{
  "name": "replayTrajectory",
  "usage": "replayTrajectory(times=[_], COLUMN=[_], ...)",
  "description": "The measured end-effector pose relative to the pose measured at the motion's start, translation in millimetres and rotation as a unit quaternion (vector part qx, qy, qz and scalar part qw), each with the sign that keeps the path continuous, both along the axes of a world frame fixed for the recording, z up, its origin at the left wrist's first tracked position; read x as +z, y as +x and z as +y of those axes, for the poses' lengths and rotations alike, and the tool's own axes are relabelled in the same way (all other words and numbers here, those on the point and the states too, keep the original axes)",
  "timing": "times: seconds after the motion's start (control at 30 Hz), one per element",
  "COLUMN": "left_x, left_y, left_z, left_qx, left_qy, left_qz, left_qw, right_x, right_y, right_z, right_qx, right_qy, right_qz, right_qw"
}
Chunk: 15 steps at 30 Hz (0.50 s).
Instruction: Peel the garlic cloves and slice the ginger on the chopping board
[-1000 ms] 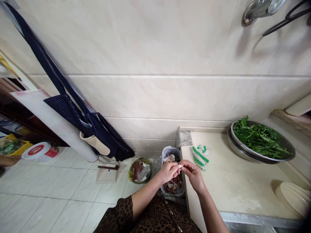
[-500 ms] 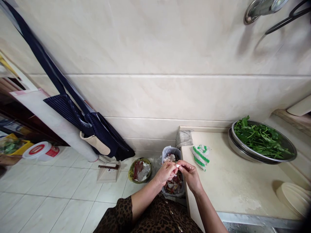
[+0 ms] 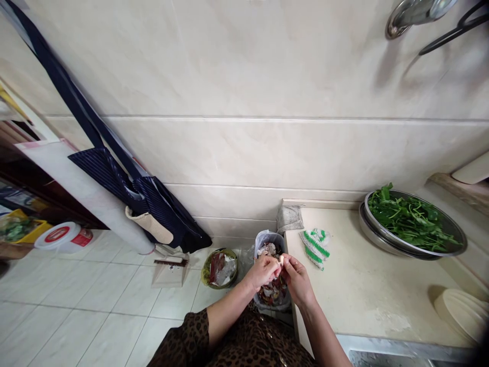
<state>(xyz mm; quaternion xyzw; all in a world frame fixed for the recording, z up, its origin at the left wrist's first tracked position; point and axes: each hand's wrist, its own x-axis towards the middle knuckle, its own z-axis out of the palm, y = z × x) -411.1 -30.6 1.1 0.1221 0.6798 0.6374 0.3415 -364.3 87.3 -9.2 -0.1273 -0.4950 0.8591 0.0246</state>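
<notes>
My left hand (image 3: 263, 271) and my right hand (image 3: 297, 279) meet over a small waste bin (image 3: 265, 237) lined with a plastic bag and full of peelings. Both pinch a small whitish piece (image 3: 281, 259), perhaps a garlic clove, between their fingertips. The hands hover just left of the counter's edge, above the bin's scraps. My leopard-print sleeve (image 3: 191, 336) covers the left upper arm.
A beige counter (image 3: 367, 285) holds a green-striped cloth (image 3: 315, 245), a grey rag (image 3: 289, 217), a steel bowl of leafy greens (image 3: 412, 220) and a pale plate (image 3: 460, 312). On the tiled floor stand a green bowl of scraps (image 3: 219, 268), a dustpan (image 3: 170, 271), a dark apron (image 3: 153, 209) and a white tub (image 3: 61, 238).
My right hand has drawn left and closer to the left hand; both stay pinched on the small whitish piece over the bin.
</notes>
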Motion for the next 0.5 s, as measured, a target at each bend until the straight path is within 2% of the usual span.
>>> replayTrajectory(times=[0.1,0.17,0.27,0.37,0.5], left_x=[-12.3,-20.7,-28.6,-27.9,-17.5], left_y=[-3,-6,-7,-7,-7], left_z=[-1,-3,-4,0,7], left_qx=[0.007,0.018,0.042,0.106,0.210], left_qy=[-0.066,-0.115,-0.156,-0.098,-0.015], left_qz=[0.092,0.153,0.191,0.170,0.106], left_qw=[0.994,0.981,0.968,0.975,0.972], right_x=[-1.5,-3.5,-9.2,-16.3,-20.5], right_y=[-2,-3,-3,-3,-2], right_z=[3,8,15,19,20], right_qx=[-0.019,-0.039,-0.065,-0.078,-0.080], right_qy=[-0.031,-0.010,0.037,0.088,0.159], right_qz=[-0.014,-0.019,-0.023,-0.026,-0.019], right_qw=[0.999,0.999,0.997,0.993,0.984])
